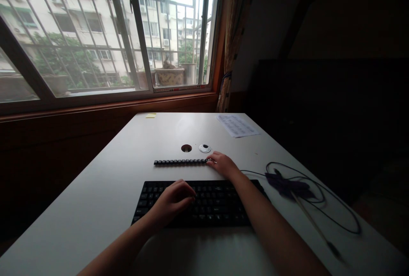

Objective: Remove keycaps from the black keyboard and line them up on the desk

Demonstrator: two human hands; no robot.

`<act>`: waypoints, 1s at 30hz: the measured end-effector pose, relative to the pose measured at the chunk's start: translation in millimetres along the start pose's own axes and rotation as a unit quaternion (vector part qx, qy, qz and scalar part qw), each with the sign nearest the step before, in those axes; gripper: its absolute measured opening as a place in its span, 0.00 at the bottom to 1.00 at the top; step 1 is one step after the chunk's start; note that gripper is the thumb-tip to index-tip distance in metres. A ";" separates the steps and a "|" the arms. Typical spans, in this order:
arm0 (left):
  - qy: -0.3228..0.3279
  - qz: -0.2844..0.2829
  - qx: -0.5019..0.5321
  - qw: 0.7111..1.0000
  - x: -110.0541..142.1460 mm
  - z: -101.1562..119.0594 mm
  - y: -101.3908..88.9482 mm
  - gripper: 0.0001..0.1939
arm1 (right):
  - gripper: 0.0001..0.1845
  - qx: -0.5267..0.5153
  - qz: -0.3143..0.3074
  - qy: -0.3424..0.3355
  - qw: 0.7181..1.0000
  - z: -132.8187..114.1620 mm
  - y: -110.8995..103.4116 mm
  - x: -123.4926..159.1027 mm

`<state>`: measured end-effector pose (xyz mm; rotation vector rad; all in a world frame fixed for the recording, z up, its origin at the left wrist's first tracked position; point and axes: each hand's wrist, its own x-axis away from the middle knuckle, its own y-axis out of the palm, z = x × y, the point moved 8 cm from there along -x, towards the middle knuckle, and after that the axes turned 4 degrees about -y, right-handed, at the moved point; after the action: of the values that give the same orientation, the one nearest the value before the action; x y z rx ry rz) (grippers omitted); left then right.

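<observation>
A black keyboard [211, 201] lies on the white table in front of me. Beyond it stretches a straight row of small black keycaps [179, 162]. My right hand [222, 165] reaches across the keyboard to the right end of that row, with thumb and fingertips closed around a keycap [208, 160] there. Over the left half of the keyboard is my left hand [177, 197], its fingers curled together and the thumb close to them. What it holds, if anything, is hidden. Both forearms cover parts of the keyboard.
A round hole [186, 148] and its white cover [205, 148] are beyond the row. Printed paper [238, 125] lies far right, a yellow note [151, 115] far left. Right of the keyboard are a looped cable [347, 220], a dark cloth [284, 184] and a thin brush-like stick [315, 225].
</observation>
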<state>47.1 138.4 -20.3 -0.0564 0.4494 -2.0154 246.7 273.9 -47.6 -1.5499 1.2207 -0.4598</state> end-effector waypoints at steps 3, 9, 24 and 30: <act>0.001 0.001 0.003 1.000 0.0 0.0 -0.3 0.04 | 0.12 -0.009 0.007 0.000 1.000 0.4 -0.7 1.0; -0.001 0.001 0.002 1.000 0.2 0.9 -0.2 0.04 | 0.14 -0.031 0.048 -0.015 0.998 -1.7 -9.7 2.7; 0.175 -0.003 -0.212 0.962 12.0 14.9 27.6 0.11 | 0.22 -0.045 0.221 0.035 0.974 -36.5 -117.8 66.3; 0.203 -0.034 -0.371 0.906 16.0 11.8 44.6 0.22 | 0.24 0.014 0.206 0.076 0.976 -32.7 -104.4 95.3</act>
<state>80.1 103.0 -26.8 -0.1217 1.4822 -1.8096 307.2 166.5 28.9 -1.2109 1.6009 -0.3231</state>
